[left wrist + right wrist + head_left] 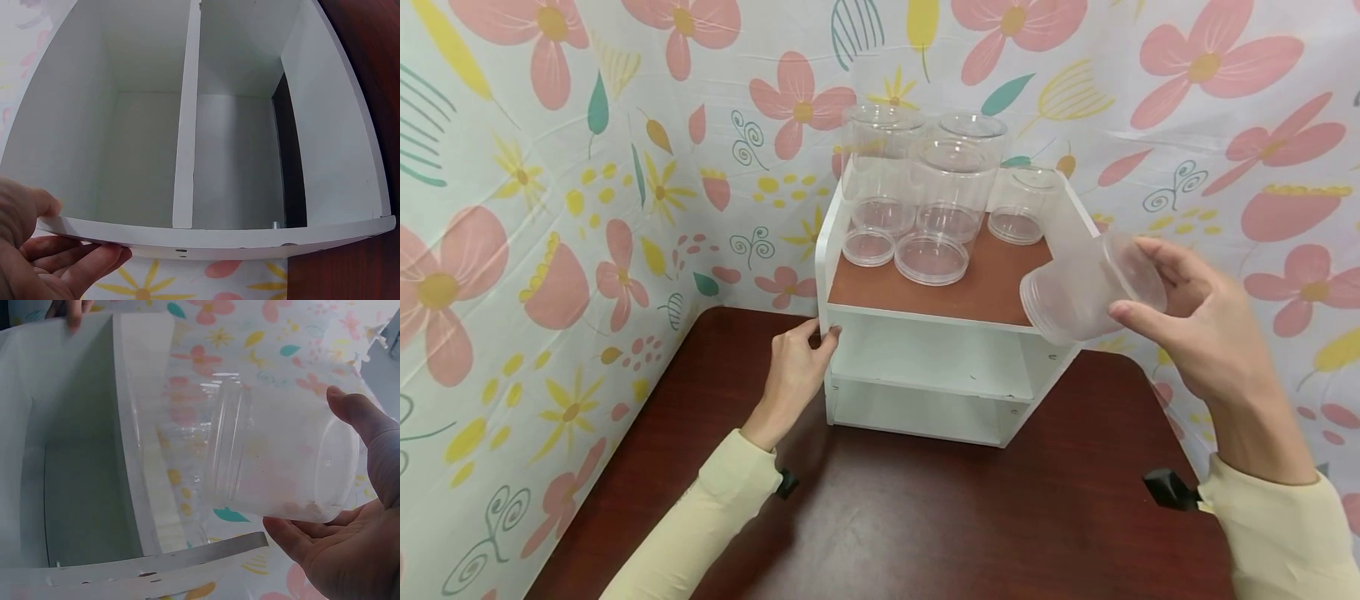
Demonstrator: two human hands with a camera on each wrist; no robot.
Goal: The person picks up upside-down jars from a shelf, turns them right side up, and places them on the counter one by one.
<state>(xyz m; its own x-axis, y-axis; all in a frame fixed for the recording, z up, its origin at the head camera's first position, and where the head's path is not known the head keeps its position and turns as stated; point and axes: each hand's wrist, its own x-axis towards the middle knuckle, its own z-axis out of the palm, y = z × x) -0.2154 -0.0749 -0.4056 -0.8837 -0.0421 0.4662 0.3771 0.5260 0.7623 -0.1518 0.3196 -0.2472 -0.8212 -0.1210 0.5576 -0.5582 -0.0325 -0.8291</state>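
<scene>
My right hand (1131, 279) holds a clear plastic jar (1078, 296) tilted on its side, mouth toward the left, just off the right front corner of a small white shelf unit (925, 321). In the right wrist view my thumb and fingers (375, 462) wrap the jar (269, 450) near its base, beside the shelf's panel (134, 456). My left hand (823, 333) grips the shelf's left front edge. The left wrist view shows that hand (75, 228) with thumb inside and fingers outside the white panel (250, 240).
Several clear jars (880, 167) and two loose lids (931, 257) stand on the shelf's brown top board (992, 287). The two white compartments (932, 358) below hold nothing. The shelf stands on a dark wooden table (925, 517) in a corner of floral cloth walls (550, 250).
</scene>
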